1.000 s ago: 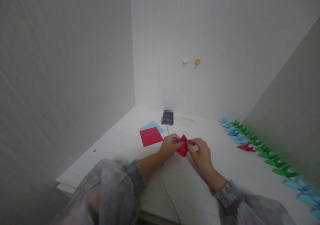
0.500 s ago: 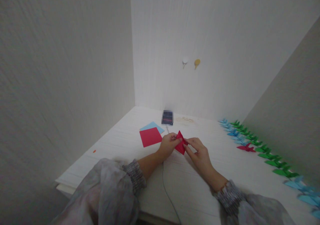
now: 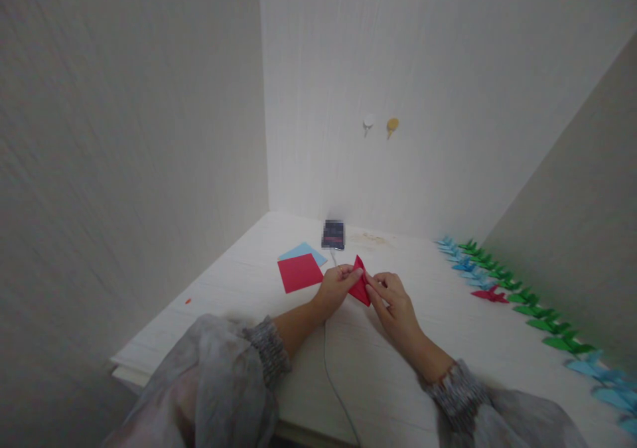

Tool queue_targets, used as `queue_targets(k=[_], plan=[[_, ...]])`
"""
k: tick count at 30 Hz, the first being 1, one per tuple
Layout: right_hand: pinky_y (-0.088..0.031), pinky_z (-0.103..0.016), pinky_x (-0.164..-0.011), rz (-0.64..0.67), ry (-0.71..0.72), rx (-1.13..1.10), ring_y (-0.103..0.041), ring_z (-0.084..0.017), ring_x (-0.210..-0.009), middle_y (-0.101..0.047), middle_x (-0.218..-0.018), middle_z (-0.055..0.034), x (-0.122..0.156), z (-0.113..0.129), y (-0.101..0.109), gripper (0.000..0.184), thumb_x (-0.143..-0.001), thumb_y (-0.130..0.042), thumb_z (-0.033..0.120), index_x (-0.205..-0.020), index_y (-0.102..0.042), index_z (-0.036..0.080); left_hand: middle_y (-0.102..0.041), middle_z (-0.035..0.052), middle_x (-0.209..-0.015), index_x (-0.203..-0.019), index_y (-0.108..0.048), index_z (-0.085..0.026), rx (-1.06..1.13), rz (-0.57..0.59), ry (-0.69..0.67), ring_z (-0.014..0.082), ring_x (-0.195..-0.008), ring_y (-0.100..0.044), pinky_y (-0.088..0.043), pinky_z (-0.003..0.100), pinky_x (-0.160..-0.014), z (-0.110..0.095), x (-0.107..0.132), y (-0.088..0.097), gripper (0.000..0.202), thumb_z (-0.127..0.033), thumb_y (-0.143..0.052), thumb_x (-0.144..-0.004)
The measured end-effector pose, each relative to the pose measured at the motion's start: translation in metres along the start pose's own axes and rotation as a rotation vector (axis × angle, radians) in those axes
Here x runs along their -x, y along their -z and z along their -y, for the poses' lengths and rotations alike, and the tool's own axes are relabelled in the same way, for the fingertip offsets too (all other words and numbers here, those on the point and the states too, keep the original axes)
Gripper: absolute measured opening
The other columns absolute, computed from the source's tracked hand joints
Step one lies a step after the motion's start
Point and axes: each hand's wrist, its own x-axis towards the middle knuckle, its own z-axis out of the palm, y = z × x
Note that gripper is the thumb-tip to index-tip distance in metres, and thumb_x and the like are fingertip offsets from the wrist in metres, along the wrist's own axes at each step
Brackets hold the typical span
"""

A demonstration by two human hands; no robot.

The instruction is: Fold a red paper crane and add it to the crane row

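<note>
A small folded piece of red origami paper (image 3: 360, 291) is held just above the white table. My left hand (image 3: 334, 290) pinches it from the left, thumb on top. From the right, my right hand (image 3: 395, 302) grips its edge between thumb and fingers. Fingers cover part of the folds. Left of my hands lies a flat red paper sheet (image 3: 299, 273), overlapping a light blue paper sheet (image 3: 303, 250).
A phone (image 3: 333, 234) stands at the back with a white cable (image 3: 332, 375) running toward me. Folded green paper birds (image 3: 542, 325), blue paper birds (image 3: 465, 264) and a red paper bird (image 3: 490, 295) line the right. An orange scrap (image 3: 188, 301) lies left.
The folded red paper has tilted slightly and looks narrower on its right side. My right fingers have shifted a little left along its edge. The loose sheets have not moved.
</note>
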Motion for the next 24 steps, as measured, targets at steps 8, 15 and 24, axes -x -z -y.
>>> queue_targets(k=[8, 15, 24], plan=[[-0.042, -0.032, -0.070, 0.002, -0.121, -0.269, -0.049, -0.018, -0.079, -0.052, -0.082, -0.0051, -0.001, -0.001, 0.004, 0.024, -0.083, -0.040, 0.026, -0.097, -0.058, 0.023, -0.063, 0.0037, -0.071, -0.081, -0.059, -0.010, 0.107, 0.046, 0.045, 0.0130, -0.066, -0.057, -0.044, 0.027, -0.067, -0.005, 0.002, -0.003, 0.033, -0.031, -0.067, -0.057], [-0.042, -0.030, -0.065, -0.021, -0.350, -0.437, -0.051, -0.016, -0.068, -0.056, -0.072, -0.0029, 0.000, -0.019, -0.008, 0.018, -0.075, -0.051, 0.034, -0.075, -0.057, 0.018, -0.059, 0.0013, -0.065, -0.072, -0.056, -0.011, 0.085, 0.061, 0.054, 0.0090, -0.057, -0.053, -0.040, 0.021, -0.058, -0.002, 0.003, -0.005, 0.027, -0.034, -0.065, -0.059], [-0.041, -0.027, -0.055, -0.040, -0.442, -0.523, -0.052, -0.014, -0.059, -0.058, -0.066, -0.0012, 0.001, -0.021, -0.014, 0.022, -0.068, -0.057, 0.038, -0.077, -0.056, 0.018, -0.053, -0.0021, -0.064, -0.075, -0.048, -0.013, 0.046, 0.075, -0.013, 0.0074, -0.058, -0.051, -0.038, 0.020, -0.057, 0.003, 0.002, -0.005, 0.031, -0.037, -0.063, -0.061]])
